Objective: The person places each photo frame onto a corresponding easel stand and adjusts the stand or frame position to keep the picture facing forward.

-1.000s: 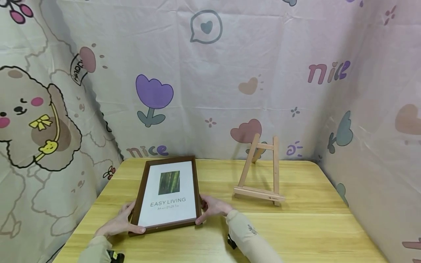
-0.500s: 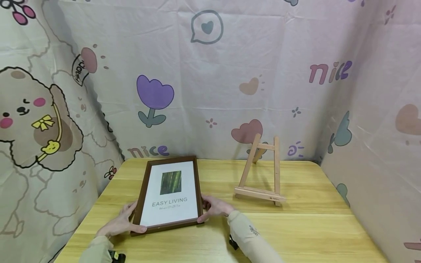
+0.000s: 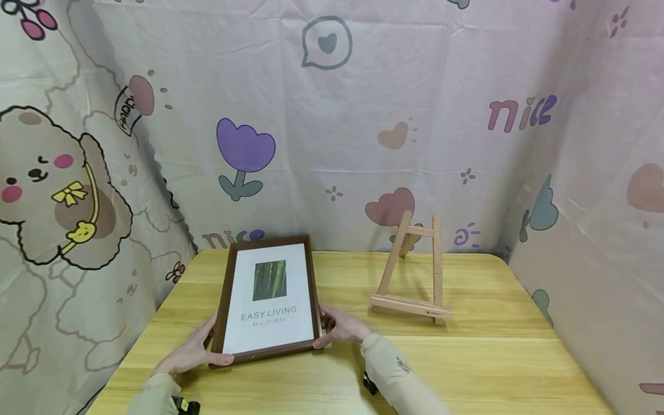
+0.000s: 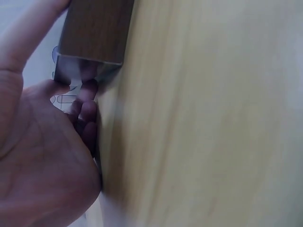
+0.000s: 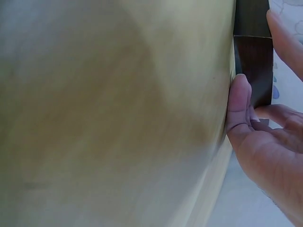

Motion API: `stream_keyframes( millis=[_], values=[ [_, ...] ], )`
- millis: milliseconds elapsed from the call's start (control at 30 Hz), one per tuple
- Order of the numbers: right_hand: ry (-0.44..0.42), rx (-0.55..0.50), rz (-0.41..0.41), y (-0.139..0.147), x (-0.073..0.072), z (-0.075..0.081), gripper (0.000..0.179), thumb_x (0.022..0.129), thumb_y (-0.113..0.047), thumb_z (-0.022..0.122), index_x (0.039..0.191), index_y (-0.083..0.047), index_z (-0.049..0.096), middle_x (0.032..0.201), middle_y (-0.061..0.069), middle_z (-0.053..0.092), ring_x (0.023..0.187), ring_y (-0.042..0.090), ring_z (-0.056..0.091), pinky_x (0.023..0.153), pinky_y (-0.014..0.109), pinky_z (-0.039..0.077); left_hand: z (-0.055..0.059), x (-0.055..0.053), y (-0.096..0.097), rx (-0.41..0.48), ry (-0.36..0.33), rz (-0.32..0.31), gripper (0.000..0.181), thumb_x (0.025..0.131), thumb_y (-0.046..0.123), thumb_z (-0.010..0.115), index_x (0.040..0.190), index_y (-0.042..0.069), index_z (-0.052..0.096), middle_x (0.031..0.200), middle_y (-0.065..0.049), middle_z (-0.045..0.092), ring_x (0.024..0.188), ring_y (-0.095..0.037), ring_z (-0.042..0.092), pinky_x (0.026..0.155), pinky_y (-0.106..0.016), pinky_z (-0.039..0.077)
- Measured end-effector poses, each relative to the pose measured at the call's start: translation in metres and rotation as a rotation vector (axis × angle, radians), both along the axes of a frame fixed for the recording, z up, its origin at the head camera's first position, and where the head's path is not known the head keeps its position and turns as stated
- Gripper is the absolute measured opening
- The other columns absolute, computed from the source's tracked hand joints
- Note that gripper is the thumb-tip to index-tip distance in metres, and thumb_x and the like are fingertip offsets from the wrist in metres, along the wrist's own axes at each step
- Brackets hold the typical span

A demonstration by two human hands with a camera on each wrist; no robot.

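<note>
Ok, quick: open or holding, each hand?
Left hand: holding the picture frame, thumb on its near left corner.
Right hand: holding the same frame, thumb at its near right corner.

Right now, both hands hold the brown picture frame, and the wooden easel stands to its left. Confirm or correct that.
Wrong side: the head view shows the wooden easel right of the brown picture frame. The rest stands.

Beyond the fingers [image 5: 240, 94] hangs pale, cartoon-printed cloth [image 3: 332, 121]; beneath them spreads a yellow wood-grain desk [image 3: 498, 369].
</note>
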State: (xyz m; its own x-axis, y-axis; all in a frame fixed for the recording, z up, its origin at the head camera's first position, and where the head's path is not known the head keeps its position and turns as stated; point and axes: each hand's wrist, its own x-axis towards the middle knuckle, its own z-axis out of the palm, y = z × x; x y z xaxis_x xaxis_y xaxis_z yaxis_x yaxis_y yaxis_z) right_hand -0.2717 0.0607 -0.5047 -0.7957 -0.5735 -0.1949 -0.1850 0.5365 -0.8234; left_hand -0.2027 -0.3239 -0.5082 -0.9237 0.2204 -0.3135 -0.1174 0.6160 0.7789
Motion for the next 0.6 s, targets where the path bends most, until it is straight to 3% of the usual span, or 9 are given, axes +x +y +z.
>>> stream_keyframes(
  millis=[267, 467, 600],
  values=[
    [0.011, -0.015, -0.019, 0.0002, -0.0001, 0.0012, 0.113, 0.076, -0.017, 0.088, 0.163, -0.021, 0.016, 0.101, 0.003, 0.059, 0.087, 0.015, 0.052, 0.077, 0.026, 0.047, -0.0055, -0.0012, 0.0041, 0.026, 0.082, 0.015, 0.134, 0.078, 0.029, 0.086, 0.159, 0.011, -0.02, 0.164, -0.033, -0.013, 0.147, -0.062, -0.007, 0.11, -0.084, 0.005],
    [0.021, -0.041, -0.015, 0.0001, 0.0001, 0.0013, 0.113, 0.077, -0.013, 0.087, 0.163, -0.02, 0.015, 0.096, 0.005, 0.06, 0.082, 0.014, 0.052, 0.072, 0.022, 0.046, -0.0077, -0.002, 0.006, 0.065, 0.123, 0.013, 0.135, 0.078, 0.025, 0.087, 0.159, 0.012, -0.02, 0.165, -0.033, -0.011, 0.146, -0.063, 0.007, 0.112, -0.08, 0.017],
    [0.041, -0.038, -0.004, 0.0002, 0.0002, 0.0019, 0.113, 0.077, -0.014, 0.087, 0.163, -0.018, 0.014, 0.094, 0.005, 0.061, 0.08, 0.012, 0.053, 0.07, 0.021, 0.047, -0.0083, -0.0022, 0.0072, 0.099, 0.127, 0.028, 0.136, 0.078, 0.023, 0.087, 0.159, 0.016, -0.021, 0.165, -0.031, -0.013, 0.146, -0.063, 0.009, 0.113, -0.08, 0.017]
  ],
)
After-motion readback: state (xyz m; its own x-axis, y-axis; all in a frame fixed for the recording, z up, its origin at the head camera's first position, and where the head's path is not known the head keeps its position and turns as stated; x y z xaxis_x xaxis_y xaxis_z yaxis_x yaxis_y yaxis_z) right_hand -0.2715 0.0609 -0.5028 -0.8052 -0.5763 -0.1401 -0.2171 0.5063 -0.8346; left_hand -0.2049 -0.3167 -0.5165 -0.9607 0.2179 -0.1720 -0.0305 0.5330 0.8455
